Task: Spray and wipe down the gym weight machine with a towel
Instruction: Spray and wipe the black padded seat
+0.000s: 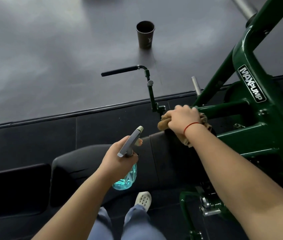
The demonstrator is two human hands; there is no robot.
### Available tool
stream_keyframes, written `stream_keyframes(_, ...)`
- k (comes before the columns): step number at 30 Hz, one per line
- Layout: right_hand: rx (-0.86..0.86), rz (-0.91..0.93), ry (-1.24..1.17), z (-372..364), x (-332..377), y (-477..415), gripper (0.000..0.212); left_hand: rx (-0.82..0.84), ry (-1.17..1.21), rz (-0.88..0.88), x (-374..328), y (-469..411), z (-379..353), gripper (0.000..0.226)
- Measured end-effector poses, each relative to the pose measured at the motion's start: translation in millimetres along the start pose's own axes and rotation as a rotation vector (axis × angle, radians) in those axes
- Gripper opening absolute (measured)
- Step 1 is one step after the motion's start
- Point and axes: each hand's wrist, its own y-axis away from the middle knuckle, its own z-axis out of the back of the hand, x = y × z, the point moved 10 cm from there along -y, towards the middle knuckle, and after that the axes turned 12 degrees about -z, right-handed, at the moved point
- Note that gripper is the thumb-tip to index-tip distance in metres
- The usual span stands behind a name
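Observation:
The dark green weight machine (251, 70) fills the right side, with a black padded seat (88, 163) below it. My right hand (183, 118) grips a tan towel (163, 122) and presses it on a green crossbar just above the seat pad. My left hand (118, 160) holds a spray bottle (126, 181) by its neck; the bottle is clear blue with a grey trigger head pointing up and to the right. A black-gripped handle (120, 71) on a thin green post stands beyond the towel.
A dark paper cup (145, 34) stands on the grey floor ahead. A raised floor edge (85, 110) runs across the middle. My legs and a white shoe (143, 200) are at the bottom. A silver bar (243, 6) juts out at the top right.

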Motion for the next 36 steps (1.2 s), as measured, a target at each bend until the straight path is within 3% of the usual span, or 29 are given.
stream_keyframes(6, -0.086, -0.325, -0.369, 18, -108, 13, 0.038, 0.036, 0.032, -0.043, -12, -2, -13, 0.045)
stream_keyframes(9, -0.147, -0.425, -0.744, 0, -152, 36, 0.04, 0.054, 0.037, -0.056, -17, -3, -20, 0.044)
stream_keyframes(13, -0.275, -0.585, -0.913, -36, -185, 93, 0.038, 0.069, 0.062, -0.05, -19, -5, -32, 0.046)
stream_keyframes(20, -0.519, -0.828, -1.034, -104, -186, 202, 0.043, 0.118, 0.094, -0.095, -31, -10, -54, 0.044)
stream_keyframes(26, -0.435, -0.837, -1.173, -94, -204, 170, 0.054, 0.171, 0.055, -0.12, -39, -8, -66, 0.045)
stream_keyframes(28, -0.504, -0.838, -1.177, -87, -200, 166, 0.063, 0.166, 0.057, -0.113, -38, -6, -68, 0.045)
stream_keyframes(33, -0.81, -0.953, -1.239, -113, -171, 212, 0.061, 0.172, 0.067, -0.118, -34, 2, -69, 0.045)
stream_keyframes(36, -0.769, -1.11, -1.386, -150, -135, 235, 0.069, 0.178, 0.033, -0.113, -31, 5, -68, 0.042)
